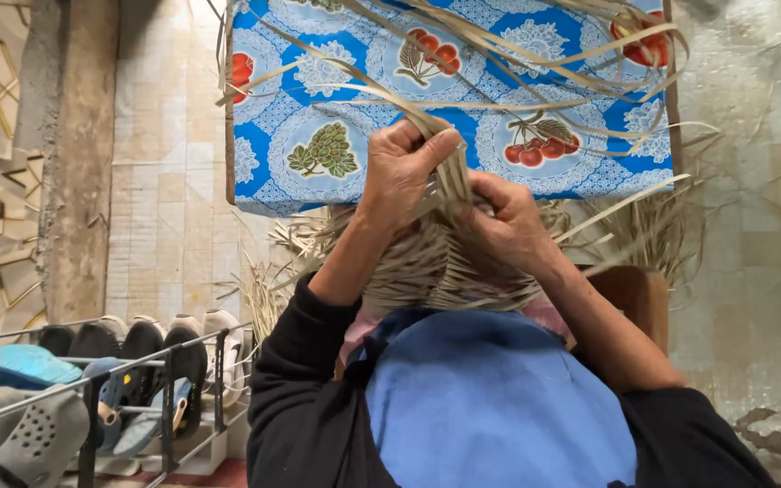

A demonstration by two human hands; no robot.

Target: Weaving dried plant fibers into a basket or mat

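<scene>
While the left hand (401, 176) is fisted tight around a bundle of dry palm strips (449, 172), the right hand (503, 221) at its four o'clock pinches the half-woven mat (436, 267) at six o'clock from the patterned tabletop (318, 108).

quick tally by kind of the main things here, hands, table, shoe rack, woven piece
hands: 2, left and right, both gripping the strips
woven straw piece: 1
table with blue fruit-print cloth: 1
shoe rack: 1
total: 5
</scene>
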